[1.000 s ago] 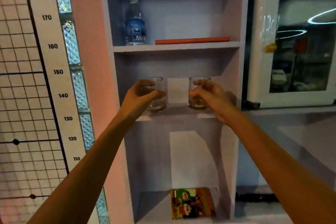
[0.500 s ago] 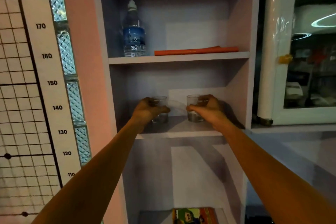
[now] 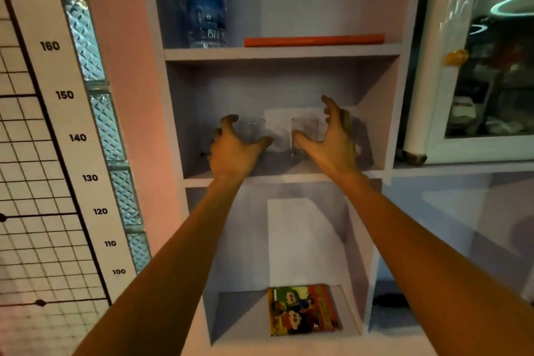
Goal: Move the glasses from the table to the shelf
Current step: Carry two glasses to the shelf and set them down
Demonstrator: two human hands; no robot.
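Note:
Two clear tumblers stand upright on the middle shelf (image 3: pixel 372 168) of a pale cabinet. The left glass (image 3: pixel 254 131) is faint against the dark back wall, and the right glass (image 3: pixel 304 131) stands a hand's width beside it. My left hand (image 3: pixel 235 149) hovers in front of the left glass with fingers spread, holding nothing. Fingers of my right hand (image 3: pixel 332 139) are splayed wide just right of the right glass, and the thumb is near the glass's lower left side.
On the upper shelf stand a blue-labelled water bottle (image 3: pixel 206 6) and a flat orange strip (image 3: pixel 313 39). A colourful cartoon booklet (image 3: pixel 303 309) lies in the bottom compartment. A white glass-door cabinet (image 3: pixel 433 66) is at right, a height chart (image 3: pixel 63 95) at left.
Both hands set the glasses down on the middle shelf and let go. Their fingers have spread open and drawn slightly back from the glasses.

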